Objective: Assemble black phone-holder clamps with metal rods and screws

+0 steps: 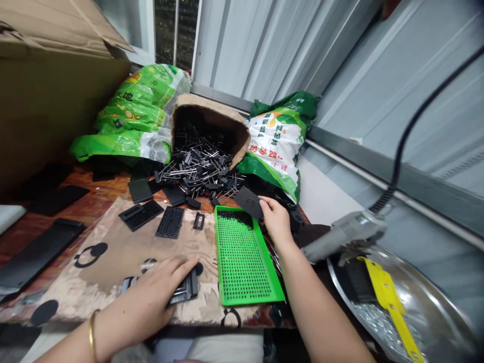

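My right hand [276, 219] pinches a flat black plastic plate [246, 200] by its edge, above the far right corner of the green perforated tray [244, 262]. Small black pieces [234, 218] lie in the tray's far end. My left hand [159, 285] rests with fingers stretched out over a black part with metal rods [187, 290] on the patterned cloth mat [102, 252]; most of that part is hidden. Beyond the left hand lie two black slotted plates, one angled [140, 215] and one straighter [170, 222], and a small black frame [198, 220].
A cardboard box [212, 105] on its side spills black pieces with metal pins [204, 169]. Green bags stand left [132, 116] and right [276, 136] of it. At right are a grey handheld tool [344, 234] with a black cable and a metal bowl [427, 282] holding a yellow-handled brush [389, 297].
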Action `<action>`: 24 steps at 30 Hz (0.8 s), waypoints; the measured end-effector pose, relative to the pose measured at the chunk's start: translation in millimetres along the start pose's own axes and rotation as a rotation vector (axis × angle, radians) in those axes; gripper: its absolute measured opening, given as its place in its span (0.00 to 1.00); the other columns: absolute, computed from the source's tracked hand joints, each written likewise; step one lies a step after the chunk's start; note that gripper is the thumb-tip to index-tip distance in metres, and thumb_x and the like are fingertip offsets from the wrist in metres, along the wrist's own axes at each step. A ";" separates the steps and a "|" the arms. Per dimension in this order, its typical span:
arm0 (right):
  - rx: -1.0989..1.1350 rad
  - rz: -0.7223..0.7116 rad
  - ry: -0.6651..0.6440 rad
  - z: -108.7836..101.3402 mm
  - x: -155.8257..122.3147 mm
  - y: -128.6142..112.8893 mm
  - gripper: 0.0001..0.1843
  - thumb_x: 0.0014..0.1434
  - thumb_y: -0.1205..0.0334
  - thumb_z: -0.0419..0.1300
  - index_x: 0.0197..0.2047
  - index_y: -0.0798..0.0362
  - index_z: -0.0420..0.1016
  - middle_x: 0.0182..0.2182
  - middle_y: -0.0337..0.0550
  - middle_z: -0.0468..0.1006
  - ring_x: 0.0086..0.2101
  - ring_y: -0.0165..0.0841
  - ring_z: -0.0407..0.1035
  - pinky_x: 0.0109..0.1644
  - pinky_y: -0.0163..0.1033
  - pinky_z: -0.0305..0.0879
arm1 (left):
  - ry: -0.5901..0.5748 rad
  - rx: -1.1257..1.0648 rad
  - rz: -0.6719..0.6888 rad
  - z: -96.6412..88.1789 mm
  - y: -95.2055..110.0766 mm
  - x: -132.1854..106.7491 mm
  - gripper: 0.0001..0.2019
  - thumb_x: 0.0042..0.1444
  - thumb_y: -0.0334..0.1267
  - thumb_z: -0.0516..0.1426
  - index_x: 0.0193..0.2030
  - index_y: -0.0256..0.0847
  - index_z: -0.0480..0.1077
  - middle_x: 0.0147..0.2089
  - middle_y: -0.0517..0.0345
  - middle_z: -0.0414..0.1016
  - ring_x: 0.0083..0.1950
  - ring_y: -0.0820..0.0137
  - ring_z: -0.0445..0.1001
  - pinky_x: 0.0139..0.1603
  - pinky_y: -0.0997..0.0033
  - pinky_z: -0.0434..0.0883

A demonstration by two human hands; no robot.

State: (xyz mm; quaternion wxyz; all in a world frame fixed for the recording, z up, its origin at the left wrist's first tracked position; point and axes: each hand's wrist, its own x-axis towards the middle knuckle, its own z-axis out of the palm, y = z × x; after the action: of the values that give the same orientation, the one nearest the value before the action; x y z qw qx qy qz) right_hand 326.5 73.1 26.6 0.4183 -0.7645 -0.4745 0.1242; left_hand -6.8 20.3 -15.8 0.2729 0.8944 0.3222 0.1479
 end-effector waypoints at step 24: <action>-0.024 -0.486 -0.615 50.1 -143.7 -69.1 0.30 0.48 0.55 0.63 0.55 0.51 0.70 0.44 0.50 0.73 0.43 0.43 0.70 0.48 0.51 0.69 | 0.429 -1.499 -0.712 -22.0 22.1 -12.8 0.17 0.51 0.31 0.62 0.49 0.36 0.69 0.34 0.55 0.79 0.31 0.73 0.79 0.31 0.81 0.75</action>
State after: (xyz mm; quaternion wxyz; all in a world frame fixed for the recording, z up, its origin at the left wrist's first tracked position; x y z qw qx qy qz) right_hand 179.6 -6.2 18.2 0.2649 -0.5616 -0.7464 0.2394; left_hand -15.1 6.4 13.6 0.7553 0.2760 0.4457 0.3933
